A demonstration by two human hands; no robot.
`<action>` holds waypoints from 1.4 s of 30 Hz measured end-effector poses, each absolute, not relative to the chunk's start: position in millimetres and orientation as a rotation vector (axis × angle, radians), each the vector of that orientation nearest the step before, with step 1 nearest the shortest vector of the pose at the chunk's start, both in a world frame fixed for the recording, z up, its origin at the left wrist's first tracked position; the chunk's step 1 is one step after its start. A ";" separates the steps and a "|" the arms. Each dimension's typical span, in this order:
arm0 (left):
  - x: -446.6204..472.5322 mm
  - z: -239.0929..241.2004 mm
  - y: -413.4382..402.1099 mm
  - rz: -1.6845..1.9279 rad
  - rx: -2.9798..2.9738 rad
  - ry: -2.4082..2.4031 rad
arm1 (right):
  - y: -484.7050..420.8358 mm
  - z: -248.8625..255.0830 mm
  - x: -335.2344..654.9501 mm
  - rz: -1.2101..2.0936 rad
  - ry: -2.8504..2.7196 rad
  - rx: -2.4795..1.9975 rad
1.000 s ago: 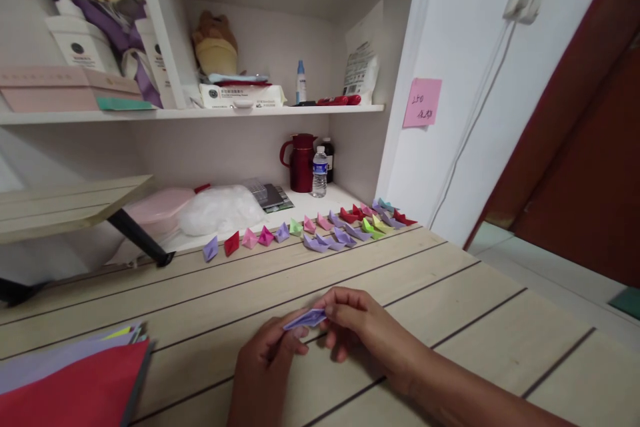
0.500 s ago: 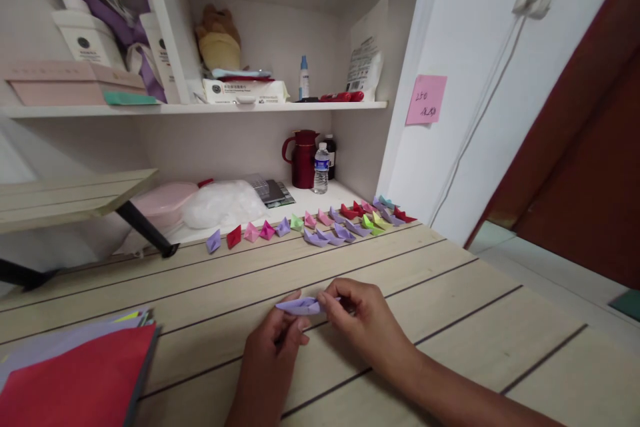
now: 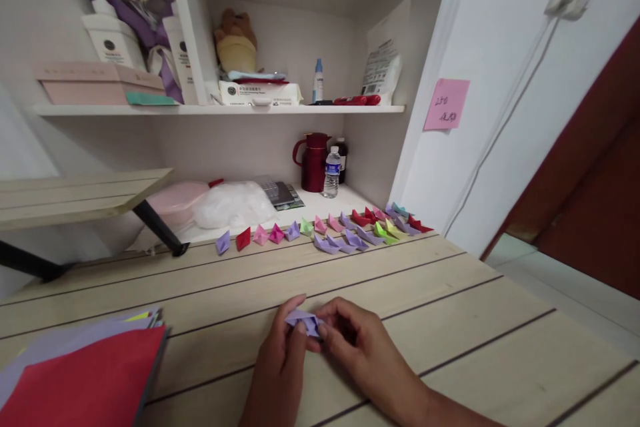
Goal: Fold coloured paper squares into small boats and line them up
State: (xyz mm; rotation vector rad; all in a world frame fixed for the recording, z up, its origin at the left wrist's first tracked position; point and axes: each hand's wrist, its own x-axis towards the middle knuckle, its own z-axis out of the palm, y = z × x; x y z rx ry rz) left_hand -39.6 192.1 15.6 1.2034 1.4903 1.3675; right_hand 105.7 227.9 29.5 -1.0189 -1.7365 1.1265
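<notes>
With the left hand (image 3: 281,355), pinching the left part of the folded lilac paper (image 3: 313,324), with thumb on the near face and forefinger extended along the far side. Held between both hands, over the slatted tabletop (image 3: 450,323), well short of the paper boats (image 3: 277,233). With the right hand (image 3: 357,341), pinching the right end of that paper between thumb and forefinger, with remaining fingers curled, partly hidden.

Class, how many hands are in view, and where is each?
2: the left hand holds the left end of the purple paper; the right hand holds its right end.
</notes>
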 end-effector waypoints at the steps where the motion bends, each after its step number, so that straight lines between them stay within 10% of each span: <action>1: -38.5 16.2 192.0 1.387 1.191 1.494 | 228.2 29.5 104.8 1.132 -1.730 -1.019; 42: -46.7 31.2 195.0 1.285 1.150 1.231 | 234.7 31.4 116.4 1.459 -1.533 -0.832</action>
